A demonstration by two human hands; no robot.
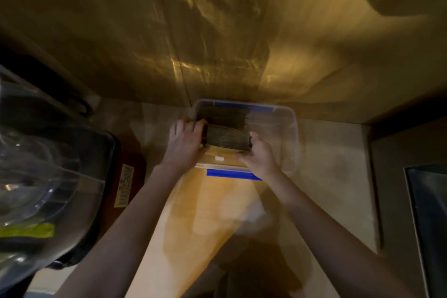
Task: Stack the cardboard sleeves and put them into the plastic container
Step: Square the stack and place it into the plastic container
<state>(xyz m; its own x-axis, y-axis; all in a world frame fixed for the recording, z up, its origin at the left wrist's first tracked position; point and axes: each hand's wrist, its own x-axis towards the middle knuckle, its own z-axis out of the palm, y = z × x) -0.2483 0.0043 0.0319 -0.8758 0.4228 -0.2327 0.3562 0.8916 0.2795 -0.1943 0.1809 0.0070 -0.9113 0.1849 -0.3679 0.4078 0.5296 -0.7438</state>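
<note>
A clear plastic container [289,128] with blue tape on its near and far rims stands on the counter against the back wall. Inside its left half lies a dark stack of cardboard sleeves [222,113]. A second stack of cardboard sleeves [227,139] is held edge-on just in front of it, over the container's left part. My left hand [185,140] grips its left end and my right hand [260,156] grips its right end. The picture is blurred and dim.
A large clear glass bowl [36,176] with a yellow label sits on a dark appliance at the left. A brown board with a white label [124,186] stands between it and the container. A dark panel [430,213] is at the right.
</note>
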